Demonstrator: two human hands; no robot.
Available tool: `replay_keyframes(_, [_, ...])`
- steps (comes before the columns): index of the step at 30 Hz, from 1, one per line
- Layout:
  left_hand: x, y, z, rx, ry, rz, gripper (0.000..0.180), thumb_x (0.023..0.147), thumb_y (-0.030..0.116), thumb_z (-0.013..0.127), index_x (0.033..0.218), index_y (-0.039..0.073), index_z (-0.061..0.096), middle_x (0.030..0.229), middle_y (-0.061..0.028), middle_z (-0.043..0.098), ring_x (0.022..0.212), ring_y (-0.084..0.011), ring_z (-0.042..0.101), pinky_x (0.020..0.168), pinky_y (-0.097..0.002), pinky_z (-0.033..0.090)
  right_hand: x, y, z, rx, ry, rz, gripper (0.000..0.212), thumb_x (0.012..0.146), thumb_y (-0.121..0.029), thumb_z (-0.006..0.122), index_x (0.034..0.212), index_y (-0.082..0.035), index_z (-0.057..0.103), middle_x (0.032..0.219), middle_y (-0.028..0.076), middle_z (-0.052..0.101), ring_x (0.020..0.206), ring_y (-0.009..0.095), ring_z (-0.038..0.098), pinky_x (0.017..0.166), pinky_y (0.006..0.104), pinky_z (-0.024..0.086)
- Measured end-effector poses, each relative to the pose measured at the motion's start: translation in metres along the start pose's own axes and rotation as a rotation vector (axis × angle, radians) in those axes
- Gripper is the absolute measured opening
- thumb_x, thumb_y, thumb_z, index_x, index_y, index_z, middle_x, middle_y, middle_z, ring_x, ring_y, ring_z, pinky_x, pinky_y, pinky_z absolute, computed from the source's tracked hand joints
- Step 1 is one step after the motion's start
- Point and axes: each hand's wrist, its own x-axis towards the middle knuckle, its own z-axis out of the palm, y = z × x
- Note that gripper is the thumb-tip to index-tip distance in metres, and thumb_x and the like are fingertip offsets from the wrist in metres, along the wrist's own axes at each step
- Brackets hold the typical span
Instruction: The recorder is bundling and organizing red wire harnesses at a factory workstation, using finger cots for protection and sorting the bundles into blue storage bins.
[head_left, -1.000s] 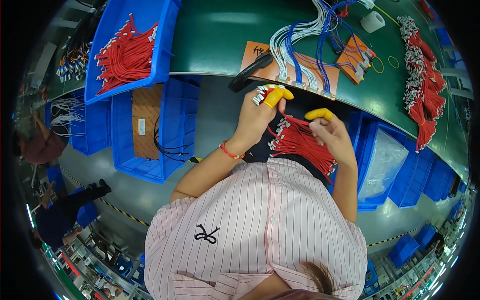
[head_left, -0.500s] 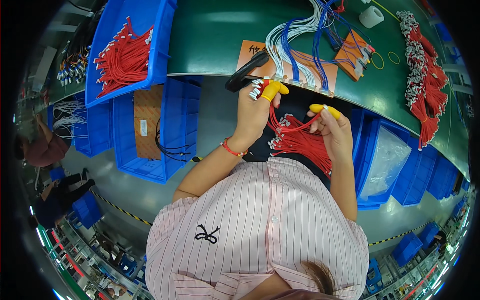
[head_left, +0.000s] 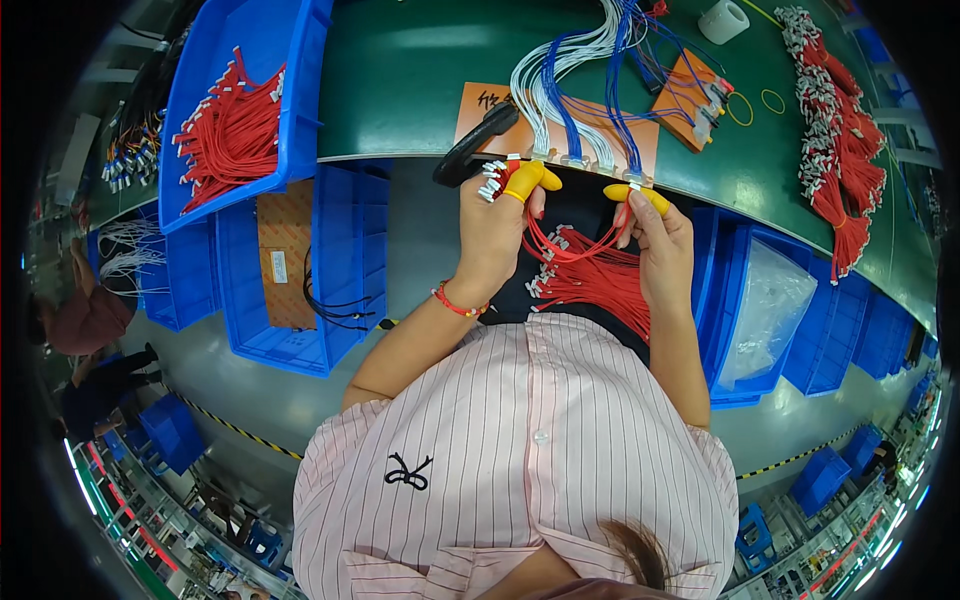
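My left hand (head_left: 490,225), with yellow finger covers, is closed around several red cables (head_left: 493,180) whose white connectors stick out beside its fingers. A red loop (head_left: 565,250) hangs from it across to my right hand (head_left: 660,230). That hand pinches the loop's other end, its yellow-covered finger just under the right-hand connector (head_left: 632,181) on the table edge. Whether the cable end touches that connector is hidden by the fingers. White wires (head_left: 540,75) and blue wires (head_left: 620,80) run down over an orange board (head_left: 470,125) to this row of connectors. More red cables (head_left: 595,285) lie on my lap.
A blue bin (head_left: 310,85) with red cables stands left on the green table (head_left: 400,60). A black curved handle (head_left: 475,145) juts over the edge. Bundled red cables (head_left: 840,180), a white roll (head_left: 723,22) and a small orange block (head_left: 685,100) are rightward. Blue crates (head_left: 350,270) stand below.
My right hand has risen toward the connectors on the table edge, carrying the red cable end. My left hand keeps its grip. The whole view has shifted slightly.
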Motion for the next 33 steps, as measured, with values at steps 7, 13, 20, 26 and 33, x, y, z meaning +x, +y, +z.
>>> replay_keyframes(7, [0.001, 0.002, -0.005, -0.020, -0.039, -0.020, 0.023, 0.097, 0.015, 0.053, 0.089, -0.004, 0.065, 0.061, -0.0008, 0.055, 0.045, -0.0014, 0.033, 0.042, -0.0199, 0.021, 0.004, -0.003, -0.003, 0.040, -0.006, 0.046, 0.025, 0.096, -0.018, 0.058, 0.094, 0.004, 0.068, 0.073, 0.004, 0.062, 0.059, 0.007, 0.050, 0.056, 0.0203, 0.041])
replay_keyframes(13, [0.001, 0.004, -0.008, -0.003, -0.048, -0.031, 0.024, 0.097, 0.015, 0.053, 0.087, -0.004, 0.064, 0.060, -0.0012, 0.055, 0.044, -0.0016, 0.032, 0.042, -0.0198, 0.022, 0.006, -0.005, -0.006, 0.070, -0.017, 0.112, 0.023, 0.095, -0.018, 0.058, 0.091, 0.002, 0.067, 0.070, 0.002, 0.061, 0.060, 0.005, 0.050, 0.056, 0.0192, 0.039])
replay_keyframes(20, [0.002, 0.006, -0.005, -0.009, -0.048, -0.038, 0.023, 0.097, 0.014, 0.053, 0.088, -0.004, 0.064, 0.060, -0.0021, 0.055, 0.043, -0.0019, 0.032, 0.043, -0.0195, 0.023, 0.004, 0.004, 0.003, 0.404, 0.018, 0.135, 0.023, 0.096, -0.019, 0.058, 0.088, 0.001, 0.067, 0.070, 0.002, 0.061, 0.061, 0.006, 0.051, 0.058, 0.0194, 0.039])
replay_keyframes(26, [0.003, 0.003, -0.004, -0.035, -0.033, -0.023, 0.023, 0.098, 0.013, 0.052, 0.089, -0.004, 0.064, 0.063, -0.0029, 0.057, 0.043, -0.0018, 0.032, 0.042, -0.0191, 0.023, 0.003, 0.001, 0.000, 0.100, 0.015, 0.057, 0.022, 0.095, -0.019, 0.060, 0.090, 0.002, 0.067, 0.073, 0.002, 0.062, 0.063, 0.006, 0.052, 0.060, 0.0200, 0.040])
replay_keyframes(33, [0.009, 0.014, -0.019, 0.037, -0.213, -0.092, 0.023, 0.097, 0.012, 0.052, 0.099, -0.006, 0.065, 0.075, -0.0067, 0.065, 0.043, -0.0014, 0.031, 0.042, -0.0186, 0.023, 0.005, 0.001, -0.001, 0.129, 0.023, 0.065, 0.022, 0.095, -0.019, 0.061, 0.091, 0.002, 0.067, 0.072, 0.002, 0.062, 0.063, 0.006, 0.051, 0.059, 0.0197, 0.039])
